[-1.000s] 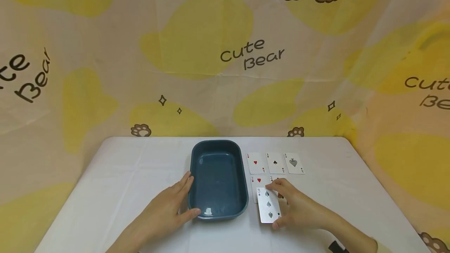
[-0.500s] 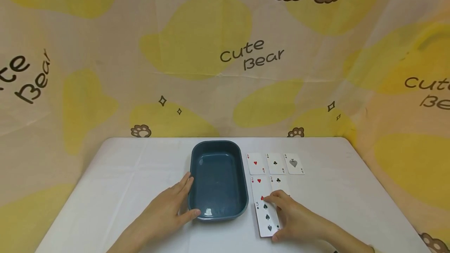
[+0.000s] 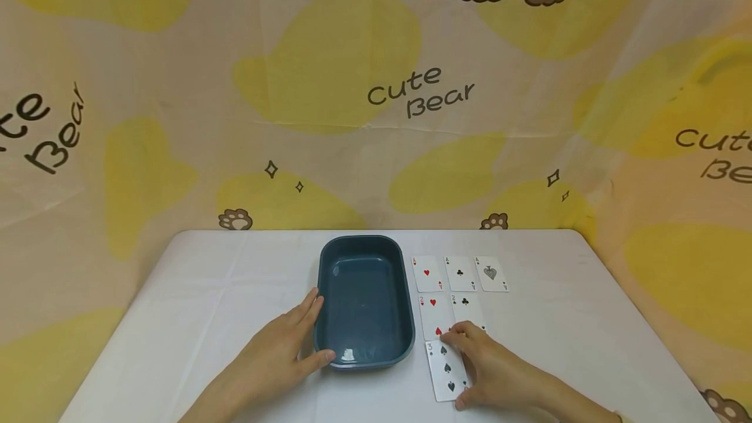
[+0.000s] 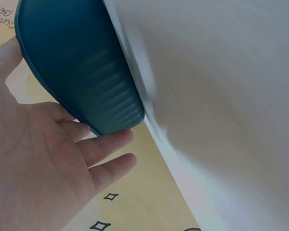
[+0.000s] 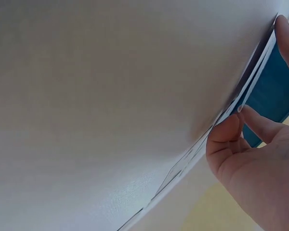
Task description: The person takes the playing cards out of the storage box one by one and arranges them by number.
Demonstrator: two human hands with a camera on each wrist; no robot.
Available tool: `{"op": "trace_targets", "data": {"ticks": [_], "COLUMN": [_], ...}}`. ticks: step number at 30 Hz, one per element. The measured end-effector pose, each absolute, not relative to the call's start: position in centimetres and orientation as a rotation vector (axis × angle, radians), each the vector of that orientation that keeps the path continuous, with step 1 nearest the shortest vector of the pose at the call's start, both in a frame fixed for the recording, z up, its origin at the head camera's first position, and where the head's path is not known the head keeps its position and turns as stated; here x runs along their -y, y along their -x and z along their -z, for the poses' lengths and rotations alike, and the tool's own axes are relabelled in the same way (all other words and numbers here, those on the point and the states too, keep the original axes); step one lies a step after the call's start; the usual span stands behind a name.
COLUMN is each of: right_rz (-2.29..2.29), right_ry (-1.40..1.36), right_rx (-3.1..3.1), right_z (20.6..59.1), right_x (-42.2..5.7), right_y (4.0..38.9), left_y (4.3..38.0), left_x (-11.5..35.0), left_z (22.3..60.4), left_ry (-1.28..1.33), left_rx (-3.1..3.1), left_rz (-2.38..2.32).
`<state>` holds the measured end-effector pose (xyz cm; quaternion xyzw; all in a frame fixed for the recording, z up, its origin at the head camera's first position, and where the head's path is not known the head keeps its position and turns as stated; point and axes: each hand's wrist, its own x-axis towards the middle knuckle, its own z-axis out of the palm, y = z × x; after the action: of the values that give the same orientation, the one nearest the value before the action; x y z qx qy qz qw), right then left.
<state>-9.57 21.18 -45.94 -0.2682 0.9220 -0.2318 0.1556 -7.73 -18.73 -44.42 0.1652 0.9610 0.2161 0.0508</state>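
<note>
My right hand (image 3: 499, 371) pinches the three of spades (image 3: 443, 371), face up, between a thumb at its near right corner and fingertips at its far edge. The card lies just below the two of hearts (image 3: 433, 317). Beside that is the two of clubs (image 3: 466, 307), its lower part covered by my fingers. In the right wrist view the card (image 5: 254, 77) appears nearly edge-on, close over the tabletop. My left hand (image 3: 276, 351) rests against the left side of a dark blue rectangular dish (image 3: 405, 305), its thumb at the near left corner. Relaxed fingers (image 4: 108, 144) touch the dish's outer wall.
Above the twos lies a row of aces: hearts (image 3: 420, 281), clubs (image 3: 461, 284) and spades (image 3: 490, 273). The dish stands immediately left of the cards. A white cloth (image 3: 194, 292) covers the table, and a patterned yellow curtain (image 3: 346, 57) hangs behind it.
The right hand has lowered the three of spades and drawn it nearer to me, from overlapping the two of hearts to just below it. My left hand and the dish have stayed put.
</note>
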Motion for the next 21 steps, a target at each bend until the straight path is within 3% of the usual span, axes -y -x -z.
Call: {"op": "trace_targets", "data": {"ticks": [21], "right_rz": [0.609], "right_ry": [0.821], "right_rx": [-2.661], "right_z": [46.15], "right_x": [-21.55], "right_y": [9.57], "left_y": [7.79], "left_x": [18.57], "left_z": [44.14], "left_ry": [-0.471], "left_rx": [-2.897], "left_rz": [-0.660]}}
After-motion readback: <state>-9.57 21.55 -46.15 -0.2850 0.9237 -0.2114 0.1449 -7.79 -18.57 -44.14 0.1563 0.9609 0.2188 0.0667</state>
